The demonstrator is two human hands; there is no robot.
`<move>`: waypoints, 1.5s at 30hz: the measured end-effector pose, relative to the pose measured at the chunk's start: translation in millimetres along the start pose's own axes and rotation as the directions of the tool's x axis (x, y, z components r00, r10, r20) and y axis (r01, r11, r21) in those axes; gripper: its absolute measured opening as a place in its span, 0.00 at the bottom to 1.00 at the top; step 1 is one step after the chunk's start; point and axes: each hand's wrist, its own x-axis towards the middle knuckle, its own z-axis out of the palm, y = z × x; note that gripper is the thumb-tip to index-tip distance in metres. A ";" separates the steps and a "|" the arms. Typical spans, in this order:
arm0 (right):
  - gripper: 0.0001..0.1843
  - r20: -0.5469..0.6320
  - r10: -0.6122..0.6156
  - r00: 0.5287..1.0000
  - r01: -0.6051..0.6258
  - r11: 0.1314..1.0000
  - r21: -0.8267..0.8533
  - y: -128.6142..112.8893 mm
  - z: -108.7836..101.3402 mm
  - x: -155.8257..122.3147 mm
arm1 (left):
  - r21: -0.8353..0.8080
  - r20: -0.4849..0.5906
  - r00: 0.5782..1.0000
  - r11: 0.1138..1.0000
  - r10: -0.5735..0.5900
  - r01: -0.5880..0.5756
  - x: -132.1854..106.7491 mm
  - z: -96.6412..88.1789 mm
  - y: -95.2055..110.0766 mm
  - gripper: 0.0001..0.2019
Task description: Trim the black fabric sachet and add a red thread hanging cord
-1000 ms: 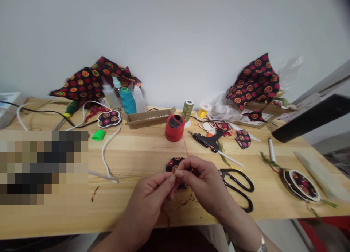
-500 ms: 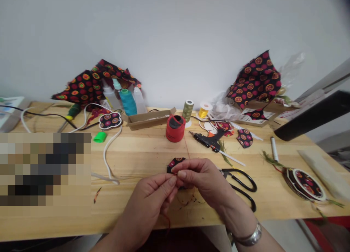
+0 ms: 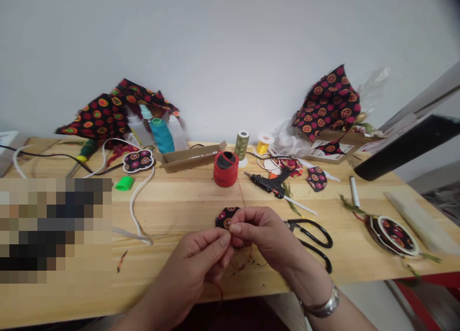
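My left hand [image 3: 199, 256] and my right hand [image 3: 268, 237] meet at their fingertips above the table's front part, both closed in a pinch. A thin red thread [image 3: 241, 192] runs from the red spool [image 3: 226, 173] down toward my fingers, and a red end hangs below my left hand. The short piece between the fingertips is mostly hidden. Just behind the hands lies a dark patterned fabric piece [image 3: 223, 218], partly covered. Black-handled scissors [image 3: 325, 233] lie beside my right wrist, their blades hidden behind it.
Behind the hands are a glue gun [image 3: 269, 182], an olive thread spool [image 3: 242, 146], a yellow spool [image 3: 264, 145] and an open narrow box [image 3: 190, 159]. A white cord [image 3: 133, 204] curls at left. A round fabric-covered piece [image 3: 397, 235] lies at right.
The view has shifted a little, so the table things sit slightly farther left. My hands stay pinched together, with the fingertips now closer to each other.
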 end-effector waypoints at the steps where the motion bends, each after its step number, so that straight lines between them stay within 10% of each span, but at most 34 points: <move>1: 0.11 -0.010 -0.010 1.000 0.010 1.000 -0.020 -0.4 0.8 -0.4 | -0.047 0.005 1.000 0.999 -0.005 0.005 -0.6 0.5 0.4 0.12; 23: 0.12 -0.036 -0.070 0.997 0.066 0.992 -0.108 -3.5 2.3 -1.0 | -0.073 -0.087 0.996 0.997 0.028 -0.034 3.3 9.8 -1.8 0.08; 32: 0.11 -0.202 -0.243 0.949 0.236 0.970 -0.061 10.1 1.6 0.8 | 0.254 -0.261 0.887 0.913 0.381 -0.318 5.0 1.1 2.0 0.05; 45: 0.14 0.054 -0.213 0.976 0.210 0.976 0.057 16.0 23.1 1.8 | 0.140 -0.318 0.847 0.904 0.427 -0.403 10.0 -4.0 4.5 0.05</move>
